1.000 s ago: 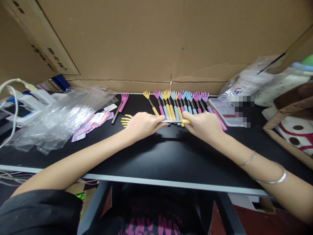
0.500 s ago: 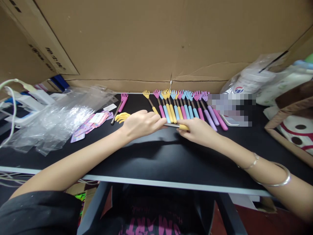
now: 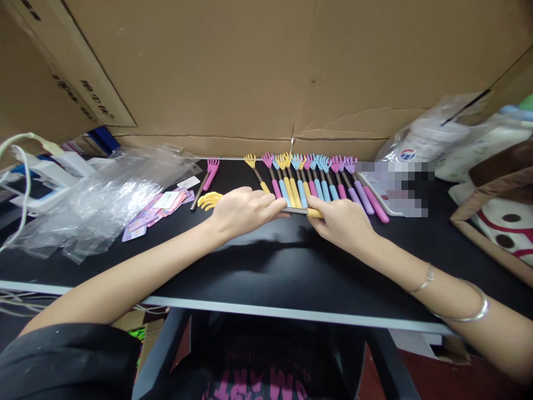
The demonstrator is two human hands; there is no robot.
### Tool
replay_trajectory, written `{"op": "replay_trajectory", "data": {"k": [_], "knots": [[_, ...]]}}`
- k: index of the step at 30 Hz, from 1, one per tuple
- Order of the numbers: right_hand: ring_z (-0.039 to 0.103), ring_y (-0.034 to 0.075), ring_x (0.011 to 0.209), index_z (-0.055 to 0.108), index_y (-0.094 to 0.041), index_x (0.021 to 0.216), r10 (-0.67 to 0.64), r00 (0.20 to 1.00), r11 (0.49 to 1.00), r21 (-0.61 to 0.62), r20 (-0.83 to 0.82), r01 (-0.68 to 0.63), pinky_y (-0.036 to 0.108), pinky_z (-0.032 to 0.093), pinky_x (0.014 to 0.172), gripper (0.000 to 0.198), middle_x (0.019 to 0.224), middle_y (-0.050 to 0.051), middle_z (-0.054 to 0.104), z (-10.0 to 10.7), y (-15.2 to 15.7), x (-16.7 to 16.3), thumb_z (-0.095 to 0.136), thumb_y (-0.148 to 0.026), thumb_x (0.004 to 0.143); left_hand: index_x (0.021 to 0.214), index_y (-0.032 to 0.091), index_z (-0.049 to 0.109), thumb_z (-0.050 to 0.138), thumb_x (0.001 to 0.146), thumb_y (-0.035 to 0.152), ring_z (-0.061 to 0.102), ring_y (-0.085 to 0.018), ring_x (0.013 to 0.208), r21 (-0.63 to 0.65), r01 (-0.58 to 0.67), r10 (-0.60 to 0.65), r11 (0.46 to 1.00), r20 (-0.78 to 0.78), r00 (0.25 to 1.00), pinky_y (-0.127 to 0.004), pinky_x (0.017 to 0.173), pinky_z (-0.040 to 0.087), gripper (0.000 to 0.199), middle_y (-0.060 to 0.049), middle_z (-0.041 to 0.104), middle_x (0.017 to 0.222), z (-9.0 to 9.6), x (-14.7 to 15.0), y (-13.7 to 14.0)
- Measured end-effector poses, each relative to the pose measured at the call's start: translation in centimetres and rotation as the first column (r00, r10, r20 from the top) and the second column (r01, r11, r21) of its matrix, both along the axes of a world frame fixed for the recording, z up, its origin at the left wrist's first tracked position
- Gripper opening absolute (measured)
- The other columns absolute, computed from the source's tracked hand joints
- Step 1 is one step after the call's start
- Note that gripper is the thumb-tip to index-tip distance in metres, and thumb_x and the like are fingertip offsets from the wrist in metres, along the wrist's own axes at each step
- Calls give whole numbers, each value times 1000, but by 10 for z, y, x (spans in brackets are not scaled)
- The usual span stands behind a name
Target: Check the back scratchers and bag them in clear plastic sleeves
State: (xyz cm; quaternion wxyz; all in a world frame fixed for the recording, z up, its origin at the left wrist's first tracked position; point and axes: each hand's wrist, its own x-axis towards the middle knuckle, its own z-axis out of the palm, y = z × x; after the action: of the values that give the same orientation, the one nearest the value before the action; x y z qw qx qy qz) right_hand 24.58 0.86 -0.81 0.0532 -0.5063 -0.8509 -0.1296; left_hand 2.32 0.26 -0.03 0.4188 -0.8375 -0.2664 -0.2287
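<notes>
Black desk (image 3: 258, 283): lies beneath left hand (image 3: 245, 211) and right hand (image 3: 345, 221).
Back-scratcher row (image 3: 295, 191): just beyond them, heads pointing away.
Yellow back scratcher (image 3: 296, 210): held above desk, spanning both hands, long axis crosswise, claw (image 3: 210, 200) leftward.
Left hand: closed around claw end.
Right hand: clamped on yellow handle (image 3: 315, 213).

The left hand (image 3: 245, 214) hides part of the yellow back scratcher (image 3: 296, 211), next to its claw (image 3: 209, 200). The right hand (image 3: 343, 219) covers the end of its handle (image 3: 315, 213). Blurry squares (image 3: 412, 189) hide much of the phone (image 3: 376, 189). The print on the pink cards (image 3: 144, 218) is too small to read. The right edge cuts off the brown bag (image 3: 499, 175), the left edge cuts off the white cord (image 3: 26, 183), and the bottom cuts off the pink letters (image 3: 277, 383).
</notes>
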Motion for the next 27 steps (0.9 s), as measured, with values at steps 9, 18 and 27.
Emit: {"op": "replay_trajectory", "data": {"k": [9, 18, 27], "knots": [[55, 18, 48, 65, -20, 89, -29, 995, 985, 172, 93, 12, 27, 12, 46, 26, 60, 6, 68, 0, -5, -1, 40, -26, 87, 81, 21, 67, 37, 97, 54, 62, -16, 53, -590, -179, 251, 787, 41, 967, -26, 47, 17, 47, -1, 67, 63, -8, 10, -6], [52, 15, 46, 66, -19, 83, 83, 994, 951, 292, 75, -102, 26, 11, 47, 26, 56, 5, 66, 6, -1, 4, 41, -29, 88, 92, 25, 69, 41, 99, 43, 66, -17, 70, -865, -6, 274, 501, 152, 950, -23, 57, 31, 34, 0, 71, 74, -5, 16, -10], [54, 16, 52, 60, -20, 88, 175, 984, 984, 42, 13, -176, 25, 17, 49, 25, 60, 2, 62, 18, 8, 12, 43, -39, 92, 112, 27, 63, 39, 98, 48, 67, -21, 74, -704, -260, 287, 661, -83, 954, -25, 52, 22, 35, -4, 73, 87, 6, 5, 3]]}}
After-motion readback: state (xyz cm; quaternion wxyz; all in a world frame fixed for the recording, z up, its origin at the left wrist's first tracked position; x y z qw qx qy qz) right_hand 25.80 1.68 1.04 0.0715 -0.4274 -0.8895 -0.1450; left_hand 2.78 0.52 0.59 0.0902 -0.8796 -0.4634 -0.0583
